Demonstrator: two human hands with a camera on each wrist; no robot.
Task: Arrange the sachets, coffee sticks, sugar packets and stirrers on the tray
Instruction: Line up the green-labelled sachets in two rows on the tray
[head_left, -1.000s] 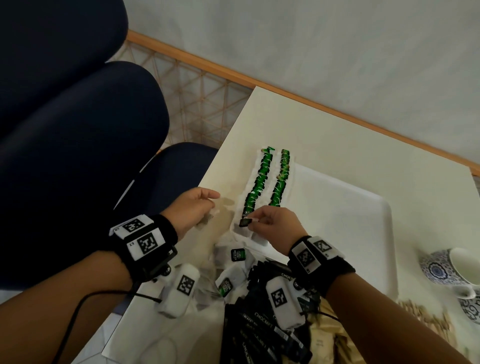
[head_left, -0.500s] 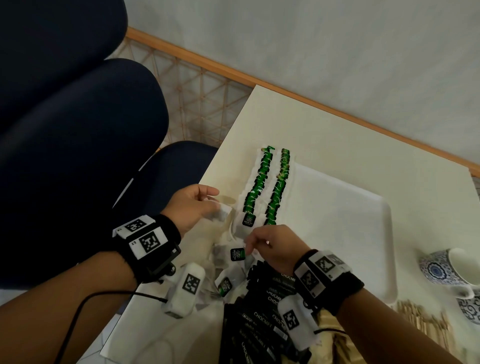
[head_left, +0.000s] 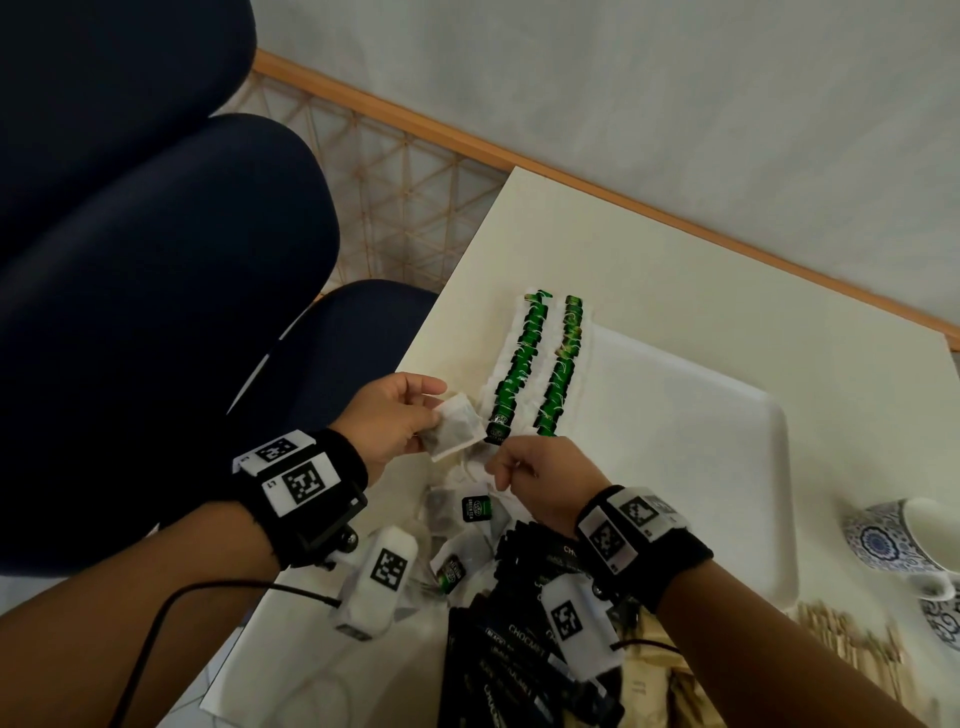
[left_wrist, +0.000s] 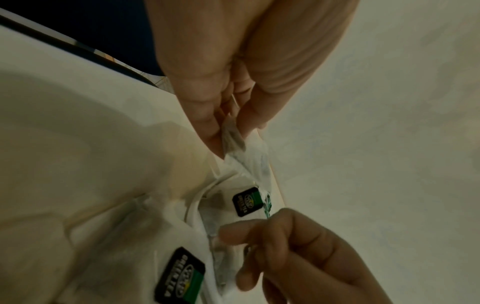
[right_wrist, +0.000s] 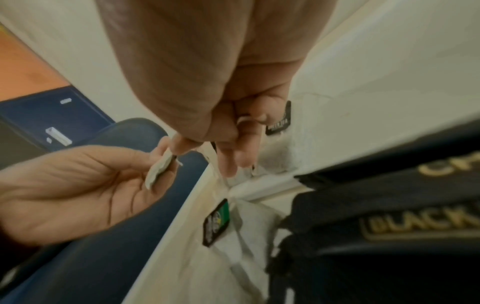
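Head view: the left hand (head_left: 387, 415) pinches a single tea sachet (head_left: 456, 426) between thumb and fingertips, holding it in the air just left of the white tray (head_left: 727, 441) and over the table (head_left: 675, 270) near its left edge. The right hand (head_left: 540, 480) hovers close beside it with fingers curled; whether it grips a string or tag cannot be told here. Two rows of sachets (head_left: 540, 371) with green tags run along the tray's left edge, near to far — the rest of the tray, to the right, is bare white surface. Loose sachets (head_left: 475, 512) lie heaped at the near left corner, black coffee sticks (head_left: 519, 639) piled nearer still, wooden stirrers (head_left: 852, 644) near the right edge beside a blue-patterned cup (head_left: 904, 540). A dark blue chair (head_left: 156, 270) stands close against the table's left edge.

Left wrist view: the thumb and fingers (left_wrist: 207, 107) close narrowly on the sachet's edge, with tagged sachets below and the right hand's curled fingers (left_wrist: 259, 230) just beside them.

Right wrist view: the right hand's fingers (right_wrist: 241, 148) are bent, thumb against them, apparently nipping a small white scrap — blurred, so not certain. The left hand holds its sachet out past the table edge, over the chair.
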